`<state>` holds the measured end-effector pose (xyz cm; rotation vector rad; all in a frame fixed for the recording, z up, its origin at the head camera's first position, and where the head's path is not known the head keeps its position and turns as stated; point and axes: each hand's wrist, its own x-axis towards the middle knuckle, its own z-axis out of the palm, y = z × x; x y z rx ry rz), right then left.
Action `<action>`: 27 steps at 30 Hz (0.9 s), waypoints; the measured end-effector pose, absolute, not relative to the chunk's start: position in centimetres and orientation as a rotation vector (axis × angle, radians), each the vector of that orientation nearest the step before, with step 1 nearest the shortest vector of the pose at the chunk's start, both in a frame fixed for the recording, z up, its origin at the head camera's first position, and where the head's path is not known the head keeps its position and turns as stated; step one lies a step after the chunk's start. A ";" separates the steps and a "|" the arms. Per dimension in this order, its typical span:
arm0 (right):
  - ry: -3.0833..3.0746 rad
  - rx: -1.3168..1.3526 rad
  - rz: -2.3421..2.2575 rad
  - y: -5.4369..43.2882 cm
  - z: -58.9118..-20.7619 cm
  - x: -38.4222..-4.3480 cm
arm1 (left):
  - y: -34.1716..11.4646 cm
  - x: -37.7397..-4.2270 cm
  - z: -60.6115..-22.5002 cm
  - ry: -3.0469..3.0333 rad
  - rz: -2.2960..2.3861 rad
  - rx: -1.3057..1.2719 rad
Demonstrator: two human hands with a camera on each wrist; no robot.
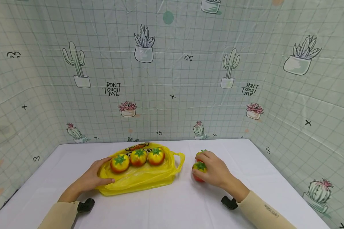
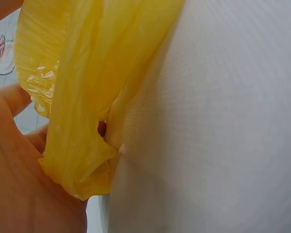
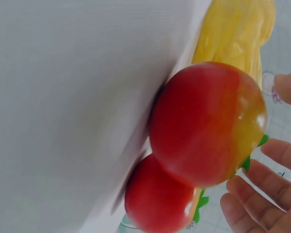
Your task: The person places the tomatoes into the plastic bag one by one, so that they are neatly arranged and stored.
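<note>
A yellow plastic bag (image 1: 143, 184) lies on the table, with three red-and-yellow tomatoes (image 1: 138, 157) with green leafy tops in a row on it. My left hand (image 1: 91, 178) cups the bag's left end, thumb stretched along the front and fingers behind. In the left wrist view the crumpled bag end (image 2: 82, 145) lies against my palm. To the right of the bag, my right hand (image 1: 216, 170) reaches over two more tomatoes, a near one (image 3: 203, 126) and a far one (image 3: 157, 196), side by side. Its thumb and fingers are spread around the near tomato's top.
A white cloth (image 1: 172, 210) covers the table. The bag's handle loop (image 1: 181, 160) sticks out towards the right-hand tomatoes. Behind and on both sides hangs a gridded sheet (image 1: 172, 79) with cactus drawings. Each wrist wears a black strap device (image 1: 86, 205).
</note>
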<state>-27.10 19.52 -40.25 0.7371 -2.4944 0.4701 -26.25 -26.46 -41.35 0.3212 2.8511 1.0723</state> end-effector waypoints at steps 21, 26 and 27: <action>-2.684 0.686 0.424 20.9 -40.9 -26.1 | -26.4 -26.0 -41.3 2.847 1.083 0.325; -2.704 0.690 0.410 20.9 -40.9 -26.1 | -26.4 -26.0 -41.3 2.848 1.085 0.326; -2.706 0.692 0.411 20.9 -40.9 -26.1 | -26.4 -26.1 -41.3 2.847 1.086 0.323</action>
